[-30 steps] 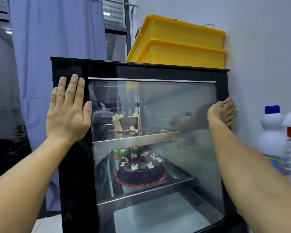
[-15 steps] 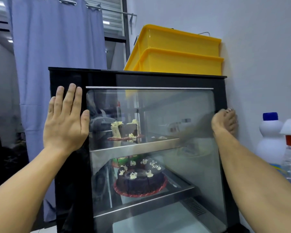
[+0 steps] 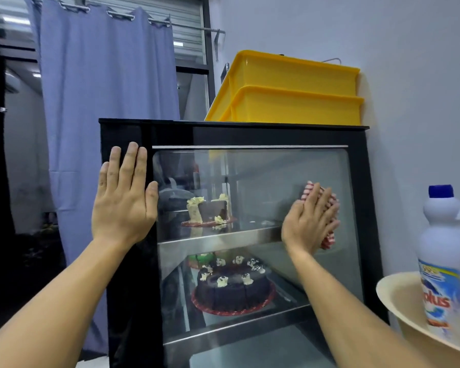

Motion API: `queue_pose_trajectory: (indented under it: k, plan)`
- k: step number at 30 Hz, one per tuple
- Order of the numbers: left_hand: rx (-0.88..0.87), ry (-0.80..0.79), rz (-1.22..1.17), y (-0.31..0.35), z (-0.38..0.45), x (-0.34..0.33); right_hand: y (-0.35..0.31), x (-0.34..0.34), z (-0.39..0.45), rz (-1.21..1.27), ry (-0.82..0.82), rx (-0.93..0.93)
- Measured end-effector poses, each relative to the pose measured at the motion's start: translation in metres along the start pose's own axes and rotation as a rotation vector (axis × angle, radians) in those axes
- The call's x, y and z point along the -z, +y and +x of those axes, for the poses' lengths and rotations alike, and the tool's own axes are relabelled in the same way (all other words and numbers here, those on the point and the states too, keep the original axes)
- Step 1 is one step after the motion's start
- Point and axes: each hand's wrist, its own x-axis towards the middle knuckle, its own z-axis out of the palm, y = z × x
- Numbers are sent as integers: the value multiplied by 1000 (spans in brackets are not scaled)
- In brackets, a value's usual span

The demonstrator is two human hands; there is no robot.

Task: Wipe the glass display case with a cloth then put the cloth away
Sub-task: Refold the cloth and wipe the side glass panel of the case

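On the glass front of the display case [image 3: 250, 181], your right hand [image 3: 307, 221] now presses a red-and-white striped cloth [image 3: 329, 208] against the pane, fingers [image 3: 320, 200] straight and laid flat over it. One second ago this hand sat at the right edge of the frame, and no cloth was visible under it; it has since moved inward onto the glass, level with the upper shelf [image 3: 218, 239]. Treat this as the wiping stroke under way: the right portion of the pane is being covered, and the remaining area and the put-away step appear still to be done.

Your left hand [image 3: 122, 200] lies flat on the black left frame, fingers extended and together, holding nothing. Its placement matches the earlier pictures; it serves as a brace.

The head view has also tilted up, so the case sits lower in the picture than before.

Item count, head view:
- Display case: one, with two steel shelves visible.
- Cloth: one, partly hidden by your right hand.
- Cakes: a cut cake [image 3: 210, 211] on the upper shelf, a whole chocolate cake [image 3: 233, 288] on the lower shelf, and a green item behind it, too hidden to identify.
- Yellow bins [image 3: 290, 102]: two, stacked on top of the case.
- Bottles: one with a blue cap [image 3: 440, 261], and at least one more cut off by the right edge, standing in a cream basin [image 3: 398, 301].
- Curtain [image 3: 104, 115]: one, behind the case.
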Motion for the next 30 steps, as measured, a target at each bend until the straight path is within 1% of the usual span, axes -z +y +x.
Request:
queue_pose_trajectory:
  k: [1, 2, 3, 4, 5, 7, 8, 9, 10, 11, 14, 15, 16, 17, 19, 20, 21, 22, 23, 24, 25, 26, 28, 29, 30]
  plan:
    - [1, -2, 7, 0, 1, 0, -7, 3, 14, 34, 18, -148]
    - [1, -5, 13, -1, 0, 0, -21, 5, 26, 66, 23, -250]
    - [0, -6, 17, -1, 1, -1, -39, 5, 29, 81, 21, -262]
    - [0, -9, 17, -2, 0, -1, -57, 0, 20, 63, 18, -162]
    - [-4, -13, 11, -2, 0, -1, -70, -6, 5, 26, 17, 27]
    - [-9, -26, 1, -3, 0, -1, -78, -18, -40, -88, -54, 498]
    - [-12, -24, -2, -4, 0, -1, -73, -20, -56, -164, -88, 684]
    - [-12, -23, -3, -4, 1, -1, -65, -19, -60, -213, -118, 797]
    - [-9, -27, -3, -4, 0, -1, -56, -17, -53, -224, -133, 825]
    - [-8, -31, -1, -3, -1, -1, -49, -16, -44, -216, -113, 765]
    - [-18, -37, -7, -2, 1, 1, -51, -16, -20, -179, -2, 487]
    - [-25, -41, -11, -2, 1, 3, -62, -20, -19, -158, 21, 457]
    - [-34, -41, -12, -3, 2, 3, -78, -25, -26, -136, 39, 477]
    - [-44, -44, -15, -4, 3, 3, -93, -30, -38, -111, 42, 548]
    - [-60, -70, -41, -5, 4, 6, -103, -40, -76, -77, -29, 829]
    - [-79, -80, -57, -8, 6, 8, -95, -43, -97, -85, -74, 985]
    - [-110, -103, -62, -14, 9, 11, -79, -43, -111, -105, -104, 1103]
    - [-170, -146, -53, -22, 14, 15, -57, -42, -119, -128, -114, 1158]
    - [-244, -192, -31, -33, 23, 20, -38, -38, -117, -145, -106, 1150]
    - [-319, -231, 5, -44, 33, 27, -24, -33, -109, -144, -86, 1091]
    - [-391, -265, 48, -54, 43, 33, -16, -30, -96, -140, -54, 990]
    - [-458, -296, 91, -62, 52, 40, -18, -29, -82, -135, -23, 844]
    - [-540, -344, 165, -68, 61, 46, -49, -31, -64, -69, 46, 508]
    - [-547, -354, 177, -66, 62, 47, -77, -35, -65, -23, 71, 407]
    - [-535, -355, 172, -64, 62, 48, -106, -41, -75, -2, 78, 412]
